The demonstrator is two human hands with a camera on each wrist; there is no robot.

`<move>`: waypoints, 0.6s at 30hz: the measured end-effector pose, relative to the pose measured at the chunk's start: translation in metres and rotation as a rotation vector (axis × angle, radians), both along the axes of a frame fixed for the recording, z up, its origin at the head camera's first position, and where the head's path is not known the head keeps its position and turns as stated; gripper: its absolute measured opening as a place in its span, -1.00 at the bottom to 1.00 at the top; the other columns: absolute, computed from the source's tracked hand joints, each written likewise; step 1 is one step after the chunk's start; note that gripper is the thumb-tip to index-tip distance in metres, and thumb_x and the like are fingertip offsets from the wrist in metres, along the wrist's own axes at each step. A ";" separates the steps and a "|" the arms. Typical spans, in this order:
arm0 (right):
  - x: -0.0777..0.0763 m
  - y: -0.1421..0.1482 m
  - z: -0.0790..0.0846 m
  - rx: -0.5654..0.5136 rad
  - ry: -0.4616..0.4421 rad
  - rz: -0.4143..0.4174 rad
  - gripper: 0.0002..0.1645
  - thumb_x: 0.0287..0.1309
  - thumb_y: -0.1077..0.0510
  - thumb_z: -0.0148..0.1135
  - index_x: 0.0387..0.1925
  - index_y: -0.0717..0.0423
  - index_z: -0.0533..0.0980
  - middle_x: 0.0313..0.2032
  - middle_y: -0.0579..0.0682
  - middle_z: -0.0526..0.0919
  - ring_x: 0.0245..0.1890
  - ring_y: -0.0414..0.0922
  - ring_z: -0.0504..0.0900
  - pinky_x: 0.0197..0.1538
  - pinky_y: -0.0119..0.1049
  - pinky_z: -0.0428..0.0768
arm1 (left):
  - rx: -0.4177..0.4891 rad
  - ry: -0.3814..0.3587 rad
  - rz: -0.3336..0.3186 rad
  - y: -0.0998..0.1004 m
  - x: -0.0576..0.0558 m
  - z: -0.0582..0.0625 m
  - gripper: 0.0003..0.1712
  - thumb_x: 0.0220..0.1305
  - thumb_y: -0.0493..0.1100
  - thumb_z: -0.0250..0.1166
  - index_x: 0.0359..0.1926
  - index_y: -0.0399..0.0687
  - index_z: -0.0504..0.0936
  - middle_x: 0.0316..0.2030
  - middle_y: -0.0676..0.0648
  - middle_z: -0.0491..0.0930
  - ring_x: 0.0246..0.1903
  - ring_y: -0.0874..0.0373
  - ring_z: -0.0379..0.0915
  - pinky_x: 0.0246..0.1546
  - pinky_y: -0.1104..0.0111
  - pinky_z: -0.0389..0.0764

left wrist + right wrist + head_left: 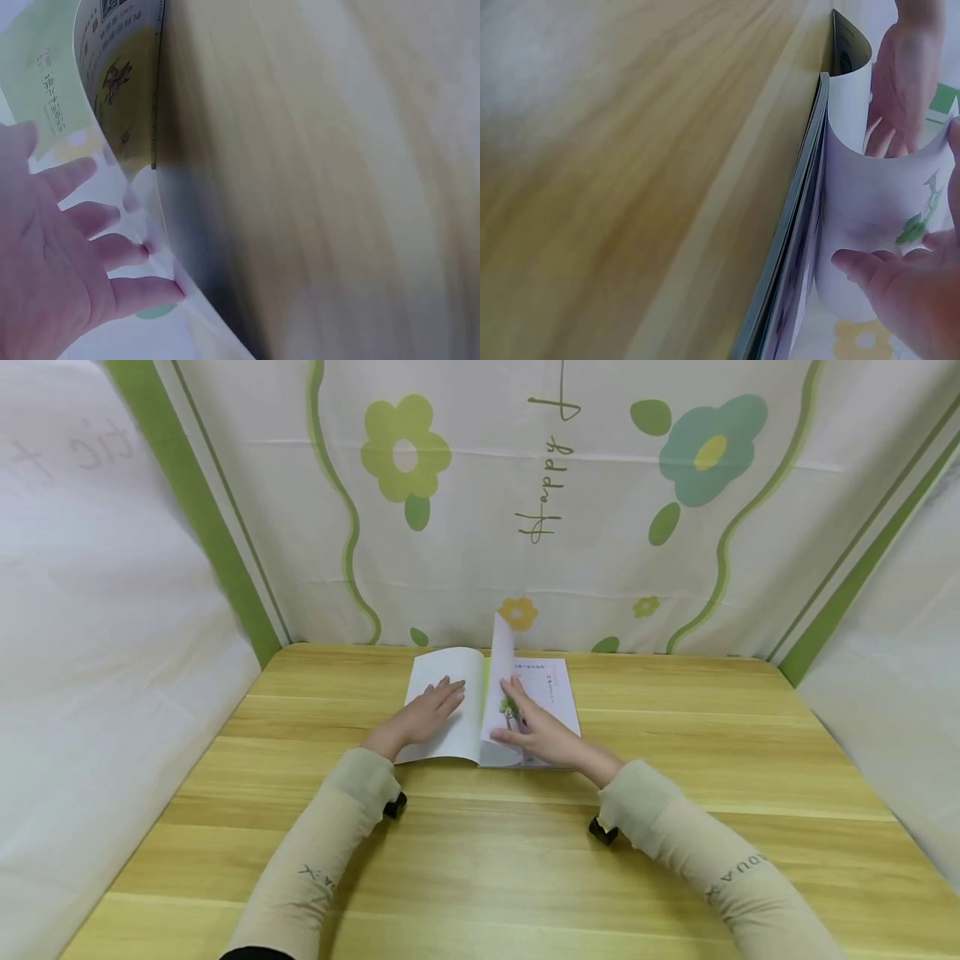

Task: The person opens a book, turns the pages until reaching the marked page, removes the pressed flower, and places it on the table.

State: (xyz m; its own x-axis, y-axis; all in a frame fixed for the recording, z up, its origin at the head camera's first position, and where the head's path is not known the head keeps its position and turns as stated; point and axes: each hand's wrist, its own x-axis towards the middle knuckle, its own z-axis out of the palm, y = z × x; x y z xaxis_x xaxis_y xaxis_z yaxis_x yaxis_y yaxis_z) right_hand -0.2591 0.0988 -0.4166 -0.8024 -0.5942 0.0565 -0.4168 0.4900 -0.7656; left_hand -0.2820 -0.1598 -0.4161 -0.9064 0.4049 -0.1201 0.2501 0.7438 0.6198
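Observation:
An open book (551, 693) lies at the table's far edge, one page (504, 652) raised and curved up from its middle. My left hand (427, 714) rests on the white left-hand page (457, 668), fingers spread. In the left wrist view those fingers (112, 251) press near the cover's edge, which curves off the table and shows a printed green and yellow outer side. My right hand (543, 731) touches the raised page with extended thumb and fingers. The right wrist view shows its thumb (862, 266) against this curved page, beside a small green plant drawing (919, 221).
The wooden table (480, 860) extends toward me and to both sides of the book. Behind it hangs a white cloth (480, 552) with printed flowers, and more cloth hangs at left and right. Black wrist devices (603, 831) sit under both sleeves.

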 end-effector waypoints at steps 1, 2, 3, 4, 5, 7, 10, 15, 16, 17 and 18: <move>0.000 -0.001 0.000 0.010 0.005 0.004 0.14 0.41 -0.14 0.26 0.65 0.10 -0.23 0.60 0.18 -0.41 0.59 0.09 -0.30 0.55 0.06 -0.11 | 0.016 -0.002 0.017 -0.001 0.000 0.000 -0.27 0.67 0.22 -0.34 0.64 -0.03 0.06 0.61 -0.24 -0.20 0.54 -0.38 -0.35 0.50 -0.17 -0.23; 0.000 -0.002 0.000 0.020 0.012 0.011 0.13 0.41 -0.14 0.26 0.65 0.10 -0.21 0.60 0.18 -0.39 0.59 0.09 -0.29 0.54 0.07 -0.11 | 0.029 -0.002 0.032 -0.002 0.001 0.001 -0.26 0.66 0.24 -0.35 0.64 -0.01 0.04 0.62 -0.22 -0.20 0.55 -0.35 -0.33 0.51 -0.15 -0.21; 0.000 -0.003 0.000 0.030 0.021 0.017 0.12 0.41 -0.14 0.26 0.65 0.11 -0.19 0.60 0.19 -0.38 0.59 0.10 -0.28 0.54 0.08 -0.11 | 0.048 -0.001 0.049 -0.002 0.001 0.001 -0.25 0.66 0.25 -0.36 0.65 0.01 0.02 0.62 -0.21 -0.19 0.55 -0.32 -0.32 0.51 -0.14 -0.21; 0.001 -0.004 0.001 0.041 0.027 0.022 0.11 0.40 -0.14 0.27 0.65 0.11 -0.16 0.61 0.19 -0.36 0.59 0.10 -0.27 0.54 0.09 -0.11 | 0.067 0.000 0.061 -0.003 0.001 0.001 -0.25 0.65 0.26 -0.36 0.66 0.02 -0.01 0.62 -0.20 -0.20 0.56 -0.30 -0.31 0.51 -0.13 -0.20; 0.001 -0.005 0.001 0.050 0.034 0.027 0.10 0.41 -0.14 0.27 0.65 0.12 -0.14 0.61 0.19 -0.34 0.59 0.10 -0.26 0.54 0.09 -0.11 | 0.087 0.006 0.072 -0.003 0.001 0.001 -0.25 0.65 0.26 -0.36 0.66 0.03 -0.04 0.62 -0.20 -0.20 0.56 -0.29 -0.31 0.51 -0.12 -0.20; 0.001 -0.008 0.001 0.070 0.040 0.034 0.07 0.42 -0.16 0.24 0.65 0.11 -0.10 0.61 0.17 -0.31 0.59 0.09 -0.23 0.55 0.07 -0.09 | 0.123 0.023 0.090 -0.004 0.001 0.001 -0.23 0.65 0.26 -0.38 0.67 0.02 -0.11 0.62 -0.20 -0.22 0.57 -0.26 -0.31 0.52 -0.10 -0.20; 0.002 -0.012 0.003 0.101 0.043 0.042 -0.02 0.45 -0.18 0.20 0.64 0.08 -0.01 0.61 0.13 -0.26 0.59 0.09 -0.17 0.55 0.05 -0.06 | 0.196 0.048 0.118 -0.005 0.000 0.000 -0.22 0.66 0.25 -0.35 0.67 0.00 -0.22 0.62 -0.22 -0.26 0.58 -0.17 -0.35 0.53 -0.03 -0.22; 0.003 -0.020 0.006 0.159 0.075 0.073 -0.13 0.48 -0.18 0.16 0.60 0.09 0.12 0.61 0.13 -0.17 0.58 0.12 -0.12 0.55 0.06 -0.04 | 0.272 0.096 0.143 -0.006 -0.001 -0.001 -0.14 0.66 0.22 -0.26 0.65 -0.09 -0.38 0.61 -0.24 -0.40 0.58 -0.13 -0.45 0.53 -0.01 -0.27; 0.003 -0.022 0.006 0.166 0.080 0.083 -0.14 0.48 -0.17 0.16 0.59 0.10 0.14 0.61 0.14 -0.15 0.58 0.13 -0.12 0.55 0.07 -0.04 | 0.275 0.099 0.146 -0.005 -0.001 -0.001 -0.12 0.65 0.23 -0.24 0.64 -0.09 -0.40 0.61 -0.23 -0.44 0.58 -0.14 -0.47 0.53 -0.03 -0.28; 0.004 -0.024 0.007 0.176 0.085 0.091 -0.16 0.48 -0.16 0.16 0.58 0.11 0.16 0.61 0.14 -0.13 0.58 0.13 -0.13 0.55 0.06 -0.05 | 0.270 0.102 0.148 -0.005 -0.001 0.000 -0.11 0.65 0.23 -0.22 0.64 -0.11 -0.41 0.60 -0.23 -0.48 0.58 -0.17 -0.49 0.52 -0.06 -0.28; 0.004 -0.026 0.008 0.186 0.091 0.103 -0.17 0.49 -0.16 0.15 0.57 0.12 0.18 0.60 0.14 -0.12 0.58 0.14 -0.14 0.55 0.06 -0.05 | 0.262 0.106 0.151 -0.005 -0.001 0.000 -0.10 0.65 0.22 -0.20 0.64 -0.11 -0.41 0.60 -0.23 -0.51 0.57 -0.20 -0.50 0.51 -0.11 -0.28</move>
State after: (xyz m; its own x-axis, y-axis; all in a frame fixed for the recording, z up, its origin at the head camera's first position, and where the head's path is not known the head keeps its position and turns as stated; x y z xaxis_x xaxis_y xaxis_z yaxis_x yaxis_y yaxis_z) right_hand -0.2552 0.0731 -0.4089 -0.7332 -0.6799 0.0079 -0.5356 0.5703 -0.6228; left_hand -0.2829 -0.1645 -0.4163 -0.9606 0.2692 0.0685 0.2221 0.5964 0.7714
